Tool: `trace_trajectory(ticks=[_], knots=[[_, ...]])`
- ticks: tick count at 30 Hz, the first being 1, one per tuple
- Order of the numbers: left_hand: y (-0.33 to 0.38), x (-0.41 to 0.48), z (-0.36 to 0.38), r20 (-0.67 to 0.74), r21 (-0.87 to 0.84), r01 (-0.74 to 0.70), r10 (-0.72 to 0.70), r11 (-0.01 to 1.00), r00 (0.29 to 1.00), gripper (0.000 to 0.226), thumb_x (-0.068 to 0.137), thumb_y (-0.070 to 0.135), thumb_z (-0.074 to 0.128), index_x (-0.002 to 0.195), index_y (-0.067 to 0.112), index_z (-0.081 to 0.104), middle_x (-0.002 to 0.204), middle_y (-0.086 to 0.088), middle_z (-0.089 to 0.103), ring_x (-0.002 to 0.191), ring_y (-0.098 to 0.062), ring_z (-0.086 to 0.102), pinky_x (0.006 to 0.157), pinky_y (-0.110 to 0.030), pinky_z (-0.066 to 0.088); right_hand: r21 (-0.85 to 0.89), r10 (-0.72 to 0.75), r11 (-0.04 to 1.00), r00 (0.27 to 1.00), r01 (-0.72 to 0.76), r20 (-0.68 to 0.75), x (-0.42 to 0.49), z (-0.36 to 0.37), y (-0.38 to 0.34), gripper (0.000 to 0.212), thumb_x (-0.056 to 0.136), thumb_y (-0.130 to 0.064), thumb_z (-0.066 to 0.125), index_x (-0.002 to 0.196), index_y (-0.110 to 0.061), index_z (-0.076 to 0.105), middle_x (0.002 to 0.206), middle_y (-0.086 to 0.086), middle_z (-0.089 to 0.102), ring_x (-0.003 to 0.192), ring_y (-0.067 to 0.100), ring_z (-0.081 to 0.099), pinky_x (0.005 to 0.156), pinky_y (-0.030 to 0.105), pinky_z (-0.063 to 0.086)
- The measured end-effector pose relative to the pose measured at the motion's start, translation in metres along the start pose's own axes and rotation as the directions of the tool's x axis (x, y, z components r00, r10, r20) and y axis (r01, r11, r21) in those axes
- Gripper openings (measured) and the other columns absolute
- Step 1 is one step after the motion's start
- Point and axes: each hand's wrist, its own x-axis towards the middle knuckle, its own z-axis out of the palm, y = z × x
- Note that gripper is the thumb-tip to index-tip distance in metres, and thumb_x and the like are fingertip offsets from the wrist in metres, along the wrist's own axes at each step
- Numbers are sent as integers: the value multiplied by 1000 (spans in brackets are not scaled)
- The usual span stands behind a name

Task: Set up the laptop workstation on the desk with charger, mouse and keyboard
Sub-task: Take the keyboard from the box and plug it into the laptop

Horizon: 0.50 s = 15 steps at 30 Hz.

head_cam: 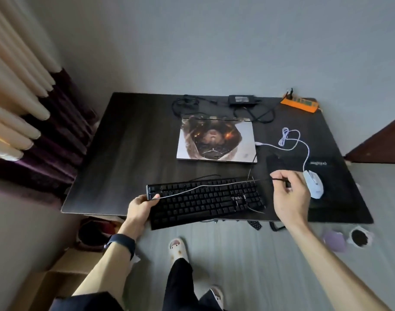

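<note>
A black keyboard [205, 199] lies at the desk's front edge, partly overhanging it. My left hand [141, 206] grips its left end. My right hand [289, 194] pinches the keyboard's thin cable [192, 189], which stretches across the keys toward the left hand. A closed laptop [216, 140] with a picture on its lid sits mid-desk. A white mouse [313, 181] rests on a black mouse pad [331, 187] just right of my right hand; its white cable [291, 140] runs to the laptop's right side. The black charger brick [242, 100] lies behind the laptop.
The dark desk [124, 142] stands against a grey wall. An orange power strip [299, 104] sits at the back right corner. Curtains [23, 97] hang at left. Cardboard boxes [64, 274] and small containers [358, 237] lie on the floor near my feet.
</note>
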Motion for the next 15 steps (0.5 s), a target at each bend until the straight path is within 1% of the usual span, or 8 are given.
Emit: trace_trajectory(ticks=[2, 3, 5, 7, 9, 12, 14, 15], knots=[[1, 18, 1, 47, 25, 39, -40, 999, 998, 22, 89, 8, 70, 109, 1, 70, 101, -19, 74, 90, -31, 73, 86, -43, 58, -9, -21, 1000, 1000, 21, -11, 7, 9, -4, 12, 90, -4, 66, 89, -13, 74, 95, 0, 62, 83, 10, 58, 72, 9, 42], [3, 28, 1, 56, 30, 63, -65, 998, 996, 23, 88, 8, 71, 109, -1, 69, 100, -19, 74, 87, -31, 73, 81, -42, 59, -13, -27, 1000, 999, 27, -17, 13, 16, -6, 12, 90, -3, 67, 89, -13, 74, 94, -3, 61, 82, 10, 58, 72, 10, 43], [11, 47, 0, 91, 7, 141, -141, 990, 986, 25, 88, 10, 71, 110, -3, 68, 100, -18, 74, 84, -30, 72, 66, -34, 60, -12, -22, 1000, 999, 22, -24, 24, 32, -11, 11, 90, -4, 67, 90, -12, 74, 91, -9, 59, 82, 5, 59, 73, 11, 43], [19, 63, -1, 173, -48, 244, -233, 969, 957, 25, 90, 11, 68, 112, -3, 66, 104, -19, 73, 91, -32, 71, 61, -31, 59, -10, -11, 1000, 999, 11, -34, 33, 46, -17, 10, 90, -6, 66, 91, -11, 75, 92, -13, 59, 83, -1, 59, 73, 11, 43], [31, 75, -4, 260, -33, 319, -300, 947, 918, 24, 93, 12, 65, 112, -3, 65, 101, -18, 73, 90, -29, 70, 65, -32, 58, -16, -10, 1000, 999, 10, -32, 45, 60, -25, 13, 89, -15, 63, 93, -10, 74, 93, -8, 60, 81, 3, 59, 70, 11, 42], [45, 99, -8, 335, 110, 329, -346, 938, 876, 29, 90, 6, 67, 118, 1, 63, 84, -8, 76, 77, -22, 71, 69, -31, 57, -34, -21, 999, 999, 20, -38, 60, 77, -36, 20, 88, -23, 60, 94, -11, 74, 91, -10, 59, 76, 18, 61, 66, 11, 41], [53, 116, -11, 367, 162, 344, -380, 925, 849, 33, 89, -1, 66, 120, 7, 60, 87, -8, 77, 77, -24, 71, 72, -37, 58, -48, -18, 999, 999, 17, -36, 68, 87, -39, 20, 88, -24, 60, 94, -12, 74, 93, -14, 60, 76, 24, 65, 68, 15, 44], [56, 124, -12, 372, 173, 356, -396, 918, 840, 34, 89, -2, 65, 120, 10, 60, 94, -10, 76, 81, -27, 71, 77, -42, 59, -51, -10, 999, 999, 8, -37, 70, 91, -40, 20, 88, -25, 60, 94, -12, 74, 94, -15, 60, 77, 26, 66, 69, 20, 46]])
